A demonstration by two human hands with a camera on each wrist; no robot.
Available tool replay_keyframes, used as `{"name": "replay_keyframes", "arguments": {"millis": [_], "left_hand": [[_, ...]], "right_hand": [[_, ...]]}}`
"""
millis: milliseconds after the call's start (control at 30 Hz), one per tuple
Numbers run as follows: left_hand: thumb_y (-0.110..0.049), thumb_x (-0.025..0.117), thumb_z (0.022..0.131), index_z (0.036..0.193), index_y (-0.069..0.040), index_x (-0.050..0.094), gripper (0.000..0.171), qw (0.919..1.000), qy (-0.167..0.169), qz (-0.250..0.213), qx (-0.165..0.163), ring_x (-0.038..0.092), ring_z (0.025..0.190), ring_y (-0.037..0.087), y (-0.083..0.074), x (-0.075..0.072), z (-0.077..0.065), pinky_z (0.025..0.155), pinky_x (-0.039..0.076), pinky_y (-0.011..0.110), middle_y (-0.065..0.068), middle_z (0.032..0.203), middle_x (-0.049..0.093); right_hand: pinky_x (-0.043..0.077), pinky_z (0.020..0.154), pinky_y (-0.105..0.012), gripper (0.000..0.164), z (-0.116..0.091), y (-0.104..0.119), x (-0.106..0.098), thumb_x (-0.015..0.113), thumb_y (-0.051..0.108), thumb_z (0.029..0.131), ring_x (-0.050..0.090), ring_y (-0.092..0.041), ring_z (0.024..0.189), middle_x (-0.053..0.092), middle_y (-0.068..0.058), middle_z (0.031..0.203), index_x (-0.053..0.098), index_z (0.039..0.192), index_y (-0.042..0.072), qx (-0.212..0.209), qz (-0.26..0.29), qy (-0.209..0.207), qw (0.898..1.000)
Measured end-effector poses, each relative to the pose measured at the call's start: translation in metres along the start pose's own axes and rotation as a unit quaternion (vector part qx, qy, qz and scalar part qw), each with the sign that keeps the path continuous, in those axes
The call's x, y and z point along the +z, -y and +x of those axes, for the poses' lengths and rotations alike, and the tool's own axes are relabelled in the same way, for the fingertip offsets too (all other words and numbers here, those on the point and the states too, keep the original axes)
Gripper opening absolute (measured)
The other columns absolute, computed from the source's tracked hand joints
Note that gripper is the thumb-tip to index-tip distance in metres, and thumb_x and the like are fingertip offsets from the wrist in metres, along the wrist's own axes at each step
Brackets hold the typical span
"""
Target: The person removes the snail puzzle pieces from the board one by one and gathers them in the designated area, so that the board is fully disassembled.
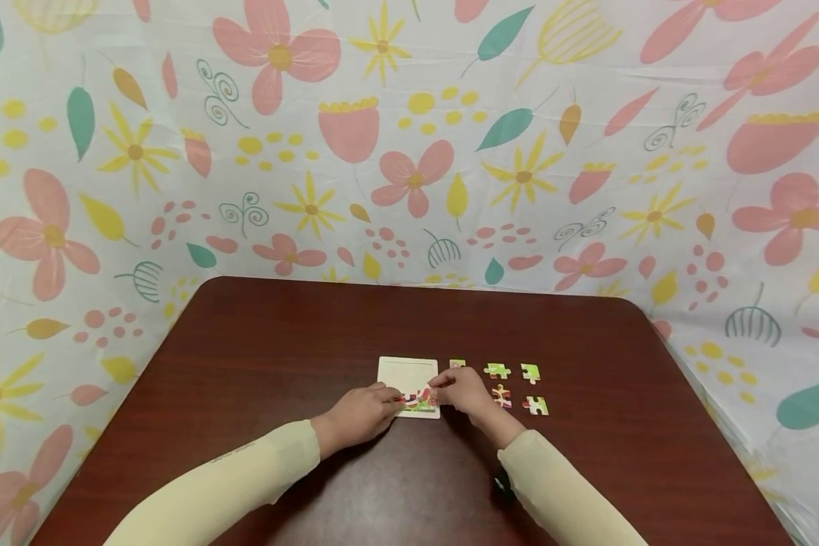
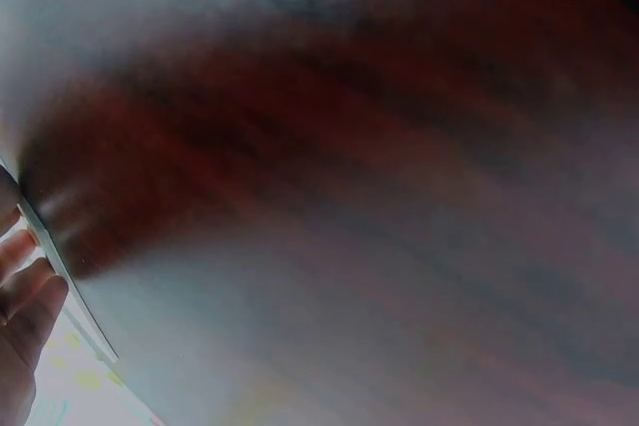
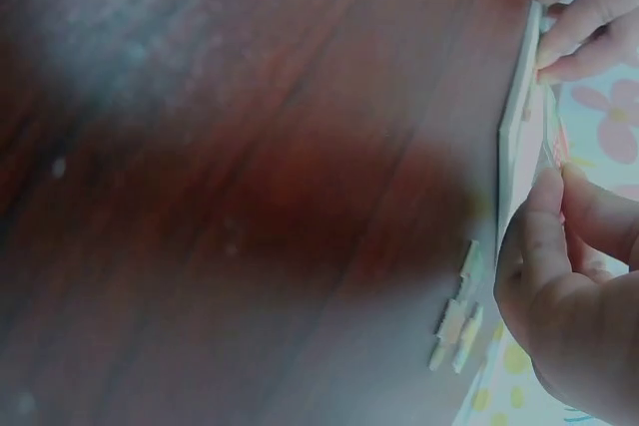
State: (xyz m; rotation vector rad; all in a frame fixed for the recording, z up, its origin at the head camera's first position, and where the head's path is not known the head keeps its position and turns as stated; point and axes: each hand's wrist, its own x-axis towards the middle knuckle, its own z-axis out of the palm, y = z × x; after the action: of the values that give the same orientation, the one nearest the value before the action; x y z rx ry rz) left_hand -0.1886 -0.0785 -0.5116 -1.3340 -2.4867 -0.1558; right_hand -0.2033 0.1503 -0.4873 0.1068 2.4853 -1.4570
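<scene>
A square, pale puzzle tray (image 1: 407,371) lies on the table, with colourful jigsaw pieces (image 1: 416,406) along its near side. My left hand (image 1: 360,415) holds the tray's left side; in the left wrist view only its fingers (image 2: 35,311) show, at the tray's rim. Over the right part of the tray, my right hand (image 1: 465,390) pinches a puzzle piece (image 1: 433,396) between thumb and fingertips. The right wrist view shows this pinch close over the tray (image 3: 516,142), the piece mostly covered by the fingers.
To the right of the tray lie several loose jigsaw pieces (image 1: 497,371), some partly behind my right hand. The dark brown table (image 1: 280,341) ends at a flower-patterned cloth (image 1: 409,220) behind it. A small black object (image 1: 503,484) shows under my right sleeve.
</scene>
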Motion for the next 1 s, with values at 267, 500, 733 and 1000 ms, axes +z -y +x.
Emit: {"name": "replay_keyframes", "arguments": {"millis": [267, 500, 733, 1000], "left_hand": [[-0.016, 0.068, 0.098, 0.115, -0.013, 0.079, 0.021, 1.0, 0.003, 0.005, -0.004, 0.067, 0.097, 0.014, 0.0, 0.003, -0.001, 0.081, 0.057, 0.023, 0.0, 0.114, 0.073], [-0.018, 0.07, 0.095, 0.114, -0.015, 0.08, 0.021, 0.9999, -0.002, 0.01, -0.006, 0.066, 0.096, 0.013, 0.001, 0.006, -0.001, 0.079, 0.057, 0.022, -0.002, 0.113, 0.073], [-0.019, 0.069, 0.096, 0.114, -0.016, 0.08, 0.021, 0.9999, 0.003, 0.01, -0.01, 0.066, 0.097, 0.014, 0.001, 0.004, 0.0, 0.08, 0.058, 0.023, -0.002, 0.114, 0.073], [-0.017, 0.068, 0.097, 0.116, -0.014, 0.079, 0.022, 0.9998, 0.013, 0.002, -0.014, 0.067, 0.098, 0.015, 0.0, 0.001, 0.0, 0.079, 0.058, 0.023, 0.0, 0.116, 0.073]], "right_hand": [[0.059, 0.069, -0.035, 0.018, -0.013, -0.003, -0.016, 0.073, 0.003, 0.091, 0.07, -0.015, 0.074, 0.074, -0.02, 0.104, 0.077, 0.106, -0.007, -0.007, 0.005, -0.007, 1.0], [0.064, 0.081, -0.037, 0.019, -0.027, -0.019, -0.037, 0.071, 0.0, 0.092, 0.077, -0.018, 0.086, 0.076, -0.021, 0.105, 0.075, 0.107, -0.011, 0.004, 0.044, -0.008, 0.999], [0.064, 0.08, -0.037, 0.02, -0.042, -0.038, -0.067, 0.071, 0.002, 0.093, 0.076, -0.016, 0.086, 0.075, -0.022, 0.108, 0.074, 0.108, -0.011, -0.001, 0.014, 0.006, 1.0], [0.063, 0.078, -0.034, 0.021, -0.054, -0.056, -0.095, 0.069, 0.0, 0.094, 0.074, -0.01, 0.083, 0.076, -0.017, 0.106, 0.073, 0.111, -0.012, 0.013, 0.009, 0.008, 1.0]]}}
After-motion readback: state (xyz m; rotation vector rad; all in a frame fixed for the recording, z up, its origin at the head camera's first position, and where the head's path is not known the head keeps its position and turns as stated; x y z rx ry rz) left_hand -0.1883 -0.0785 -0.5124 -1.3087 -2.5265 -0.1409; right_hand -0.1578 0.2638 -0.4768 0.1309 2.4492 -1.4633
